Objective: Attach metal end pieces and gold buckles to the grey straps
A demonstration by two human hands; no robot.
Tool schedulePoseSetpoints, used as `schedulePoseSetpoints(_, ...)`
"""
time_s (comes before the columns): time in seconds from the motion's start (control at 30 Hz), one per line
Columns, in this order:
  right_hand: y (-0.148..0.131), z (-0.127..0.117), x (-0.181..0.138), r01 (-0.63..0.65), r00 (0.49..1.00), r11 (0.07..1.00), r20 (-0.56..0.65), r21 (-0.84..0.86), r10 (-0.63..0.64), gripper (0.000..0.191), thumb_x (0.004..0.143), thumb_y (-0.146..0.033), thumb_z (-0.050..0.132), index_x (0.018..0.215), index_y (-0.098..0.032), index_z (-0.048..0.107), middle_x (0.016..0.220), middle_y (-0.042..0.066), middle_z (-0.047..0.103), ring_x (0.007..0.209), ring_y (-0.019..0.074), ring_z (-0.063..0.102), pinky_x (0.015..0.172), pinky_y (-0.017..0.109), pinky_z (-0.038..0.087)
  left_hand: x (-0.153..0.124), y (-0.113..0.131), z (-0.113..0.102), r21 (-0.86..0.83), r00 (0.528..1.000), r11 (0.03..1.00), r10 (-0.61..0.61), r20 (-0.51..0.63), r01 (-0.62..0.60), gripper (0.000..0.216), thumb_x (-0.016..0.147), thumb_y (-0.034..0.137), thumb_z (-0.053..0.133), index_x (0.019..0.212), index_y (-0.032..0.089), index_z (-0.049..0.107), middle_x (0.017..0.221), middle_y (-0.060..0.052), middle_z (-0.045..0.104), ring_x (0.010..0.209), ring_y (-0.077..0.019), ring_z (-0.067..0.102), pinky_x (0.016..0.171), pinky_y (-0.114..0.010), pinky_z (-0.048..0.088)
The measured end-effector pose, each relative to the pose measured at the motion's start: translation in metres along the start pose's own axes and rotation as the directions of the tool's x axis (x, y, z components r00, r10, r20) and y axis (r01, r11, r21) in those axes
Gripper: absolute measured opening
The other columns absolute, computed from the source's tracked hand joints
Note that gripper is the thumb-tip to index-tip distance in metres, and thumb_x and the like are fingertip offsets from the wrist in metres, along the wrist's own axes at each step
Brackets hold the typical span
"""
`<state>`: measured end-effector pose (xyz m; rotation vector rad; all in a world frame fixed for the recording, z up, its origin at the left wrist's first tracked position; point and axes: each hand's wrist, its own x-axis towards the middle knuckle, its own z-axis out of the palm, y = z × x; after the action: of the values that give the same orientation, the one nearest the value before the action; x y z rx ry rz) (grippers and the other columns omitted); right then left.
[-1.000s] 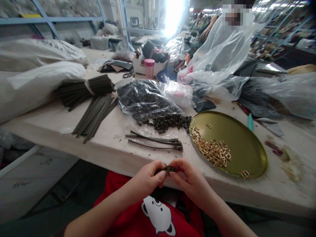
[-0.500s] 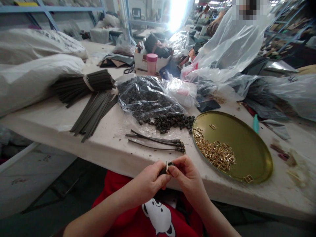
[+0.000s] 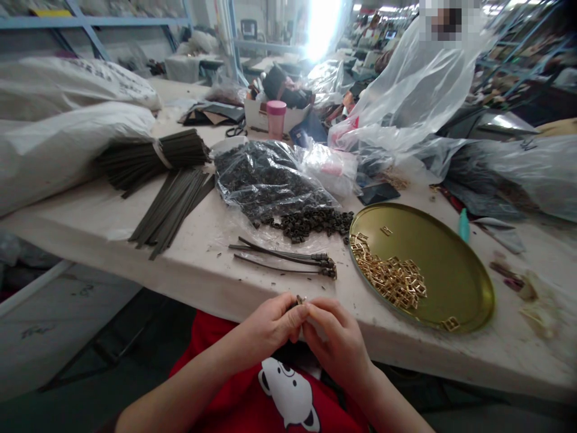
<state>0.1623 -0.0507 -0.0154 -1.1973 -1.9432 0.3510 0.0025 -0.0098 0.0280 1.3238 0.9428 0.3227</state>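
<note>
At the table's front edge my left hand (image 3: 273,325) is closed around a small gold buckle (image 3: 301,299) with dark strap material at it; fingers cover most of both. My right hand (image 3: 337,334) meets it from the right, fingertips pinched at the same buckle. Just beyond lie several dark straps (image 3: 283,258) with loops and gold buckles at their right ends. To the right, a round gold tray (image 3: 451,270) carries a heap of gold buckles (image 3: 392,276). Small black loops (image 3: 311,224) spill from a clear plastic bag (image 3: 270,174) behind the straps.
Loose dark strips (image 3: 169,207) and a tied bundle of them (image 3: 157,153) lie at the left beside white sacks (image 3: 72,132). Farther back stand a pink-lidded cup (image 3: 276,120) and a filled box (image 3: 256,117). Clear plastic sheeting (image 3: 415,90) rises at the back right.
The buckle has turned and is now mostly covered by my fingers. My right hand has shifted slightly down, its fingers drawn in closer; the dark strap shows less.
</note>
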Motion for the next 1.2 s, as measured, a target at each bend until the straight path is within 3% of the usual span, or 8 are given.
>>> schedulePoseSetpoints(0.27,-0.007,-0.007,-0.001,0.000,0.998,0.998,-0.055,0.057,0.003,0.026,0.078,-0.007,0.052,0.098,-0.022,0.056,0.091,0.006,0.059,0.081,0.0155,0.058,0.071,0.028,0.050,-0.011,0.000,0.005,-0.180,0.994,0.984,0.011,0.109,0.009,0.043,0.086,0.053,0.031,0.071,0.015,0.045,0.056,0.005,0.037,0.045,-0.0069,0.028,0.041,-0.021,0.022)
schedulePoseSetpoints(0.43,-0.015,-0.012,0.004,-0.225,0.969,0.927,-0.031,0.299,0.245,0.013,0.079,-0.012,0.052,0.086,-0.020,0.059,0.083,0.004,0.057,0.077,0.0138,0.056,0.069,0.026,0.047,-0.016,0.003,0.009,-0.219,0.998,0.976,0.012,0.062,0.002,0.032,0.085,0.040,0.033,0.069,0.015,0.045,0.050,0.006,0.034,0.041,-0.0069,0.024,0.040,-0.021,0.019)
schedulePoseSetpoints(0.57,-0.014,-0.009,0.008,-0.418,0.885,0.717,0.072,0.558,0.460,0.007,0.078,-0.023,0.055,0.076,-0.018,0.060,0.077,0.001,0.055,0.072,0.0128,0.052,0.064,0.024,0.043,-0.012,-0.003,0.013,0.058,0.981,0.997,0.059,-0.185,-0.049,0.027,0.083,0.039,0.043,0.071,0.015,0.047,0.053,0.004,0.044,0.048,-0.0081,0.037,0.046,-0.019,0.029)
schedulePoseSetpoints(0.63,-0.011,-0.006,0.008,-0.501,0.822,0.552,0.169,0.666,0.543,0.010,0.075,-0.027,0.059,0.073,-0.018,0.059,0.073,0.000,0.054,0.070,0.0121,0.050,0.064,0.023,0.041,-0.010,-0.008,0.014,0.164,0.953,0.983,0.132,-0.273,-0.089,0.024,0.082,0.037,0.047,0.088,0.015,0.051,0.059,0.004,0.049,0.054,-0.0099,0.044,0.052,-0.020,0.034)
schedulePoseSetpoints(0.73,-0.006,-0.001,0.006,-0.602,0.724,0.260,0.379,0.755,0.576,0.015,0.073,-0.032,0.063,0.072,-0.017,0.058,0.067,-0.002,0.054,0.066,0.0114,0.048,0.065,0.024,0.039,-0.010,-0.010,0.016,0.215,0.956,0.960,0.220,-0.193,-0.177,0.037,0.085,0.029,0.043,0.121,0.019,0.044,0.070,0.003,0.056,0.059,-0.0106,0.048,0.058,-0.022,0.039)
schedulePoseSetpoints(0.83,-0.002,0.004,0.005,-0.637,0.681,0.112,0.490,0.762,0.544,0.018,0.071,-0.032,0.066,0.076,-0.016,0.061,0.067,-0.001,0.055,0.066,0.0121,0.049,0.067,0.025,0.039,-0.011,-0.007,0.016,0.183,0.956,0.952,0.267,-0.120,-0.243,0.036,0.087,0.027,0.041,0.122,0.023,0.048,0.088,-0.001,0.062,0.068,-0.0116,0.054,0.068,-0.023,0.043)
schedulePoseSetpoints(1.03,0.003,0.008,0.008,-0.684,0.628,0.060,0.545,0.727,0.555,0.016,0.068,-0.028,0.067,0.079,-0.016,0.063,0.069,-0.001,0.058,0.065,0.0112,0.048,0.065,0.024,0.038,-0.009,-0.005,0.013,0.176,0.939,0.931,0.336,-0.069,-0.320,0.037,0.087,0.019,0.040,0.122,0.025,0.047,0.117,0.001,0.057,0.104,-0.0140,0.052,0.090,-0.023,0.037)
schedulePoseSetpoints(1.2,0.006,0.008,0.009,-0.696,0.653,0.157,0.526,0.701,0.546,0.019,0.070,-0.032,0.064,0.071,-0.015,0.057,0.063,-0.002,0.053,0.060,0.0095,0.046,0.060,0.022,0.038,-0.003,-0.010,0.010,0.235,0.952,0.936,0.290,-0.096,-0.261,0.025,0.086,0.020,0.041,0.107,0.020,0.055,0.099,-0.002,0.063,0.088,-0.0131,0.056,0.079,-0.022,0.041)
